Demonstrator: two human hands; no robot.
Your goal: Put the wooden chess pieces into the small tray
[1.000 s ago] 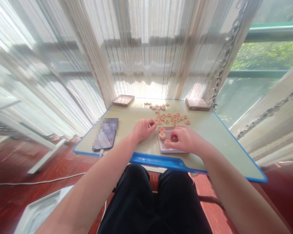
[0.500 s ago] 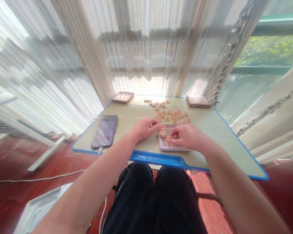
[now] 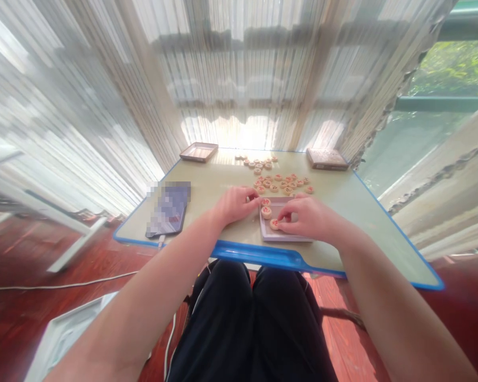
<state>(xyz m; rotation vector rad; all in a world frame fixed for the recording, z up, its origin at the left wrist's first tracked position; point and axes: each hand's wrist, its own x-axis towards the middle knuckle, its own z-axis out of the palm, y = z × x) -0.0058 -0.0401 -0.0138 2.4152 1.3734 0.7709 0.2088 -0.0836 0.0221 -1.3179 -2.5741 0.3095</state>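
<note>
A shallow open box [image 3: 287, 238] lies near the front of the table. Inside it, along the left side, are two round wooden xiangqi pieces with red characters, one of them the nearer piece [image 3: 266, 213]. My right hand [image 3: 308, 216] reaches over the box, thumb and fingers pinched at the edge of a third xiangqi piece [image 3: 274, 224], which appears to rest on the box floor. At the box's upper left corner, my left hand [image 3: 239, 203] is closed with curled fingers. Whatever its fingertips hold, if anything, cannot be made out.
Several loose pieces [image 3: 274, 188] lie beyond the box, with a farther cluster [image 3: 258, 164] behind them. An open tray [image 3: 199, 152] sits far left, a flat box [image 3: 327, 158] far right. A tablet-like device [image 3: 170, 207] with a cable [image 3: 161, 241] lies on the left.
My view has shifted slightly, so the table sits a little higher in it. My right hand stays pinched at the piece, whose red character now shows more. My left hand keeps its place by the box.
</note>
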